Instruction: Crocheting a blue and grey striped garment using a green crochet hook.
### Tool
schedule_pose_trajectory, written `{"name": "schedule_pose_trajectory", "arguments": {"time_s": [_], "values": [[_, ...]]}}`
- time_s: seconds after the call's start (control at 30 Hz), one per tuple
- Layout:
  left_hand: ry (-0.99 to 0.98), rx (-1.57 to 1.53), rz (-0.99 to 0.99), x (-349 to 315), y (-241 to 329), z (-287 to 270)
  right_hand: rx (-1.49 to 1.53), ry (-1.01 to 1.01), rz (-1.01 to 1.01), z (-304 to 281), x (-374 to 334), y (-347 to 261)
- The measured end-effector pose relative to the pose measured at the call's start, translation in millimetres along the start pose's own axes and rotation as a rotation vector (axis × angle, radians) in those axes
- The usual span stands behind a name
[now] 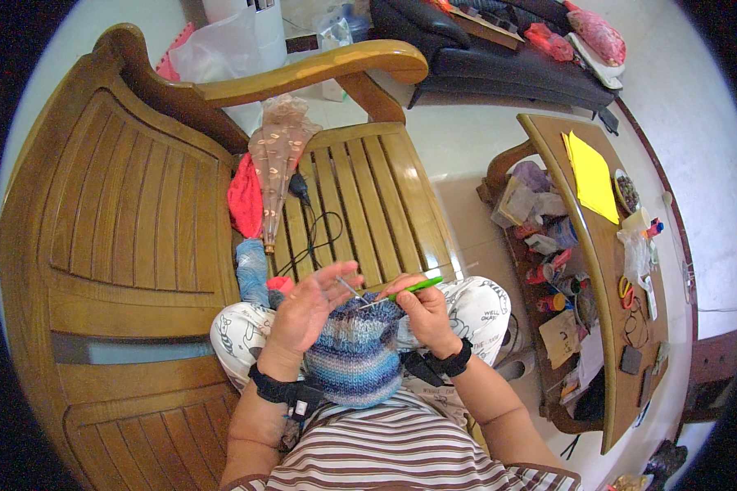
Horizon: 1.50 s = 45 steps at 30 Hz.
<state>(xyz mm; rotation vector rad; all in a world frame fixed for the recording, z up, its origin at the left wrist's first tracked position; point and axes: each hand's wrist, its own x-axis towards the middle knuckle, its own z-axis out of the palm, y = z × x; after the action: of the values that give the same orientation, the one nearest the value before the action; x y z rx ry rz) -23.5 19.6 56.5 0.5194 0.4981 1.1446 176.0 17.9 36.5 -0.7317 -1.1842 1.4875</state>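
On my lap lies a blue, white and grey striped knitted piece [354, 364], shaped like a hat or pouch. My right hand [426, 315] is closed round a crochet hook with a green handle [423, 285]; its thin metal shaft reaches left to the top edge of the knitting. Beside that edge my left hand [303, 311] is raised with its fingers stretched out. A thin grey needle [350, 288] slants from near those fingers down into the stitches; whether a finger touches it I cannot tell. A blue yarn ball [251, 270] sits left of my knee.
I sit on a slatted wooden bench [385, 204]. On it lie a folded brown umbrella [274, 164], a red cloth [246, 199] and a black cable [300, 190]. A wooden table [585, 237] at right bears yellow sheets [590, 176] and orange scissors [626, 290]. A dark sofa [499, 78] stands behind.
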Motion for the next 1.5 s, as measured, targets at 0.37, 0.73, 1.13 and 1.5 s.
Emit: {"name": "schedule_pose_trajectory", "arguments": {"time_s": [0.37, 0.73, 1.13, 1.5], "values": [[0.010, 0.330, -0.163, 3, -28, 1, -1.172, -0.222, -0.612, 1, -5, -5], [-0.036, 0.346, -0.325, 2, -13, 1, -0.319, -0.102, -0.390, -10, -1, -12], [0.021, 0.613, -0.097, -1, -30, 15, -0.074, 0.191, -0.068, 6, -7, 12], [0.197, 0.239, -0.018, -5, -48, 14, -0.874, -0.042, -0.693, 2, 1, 10]]}}
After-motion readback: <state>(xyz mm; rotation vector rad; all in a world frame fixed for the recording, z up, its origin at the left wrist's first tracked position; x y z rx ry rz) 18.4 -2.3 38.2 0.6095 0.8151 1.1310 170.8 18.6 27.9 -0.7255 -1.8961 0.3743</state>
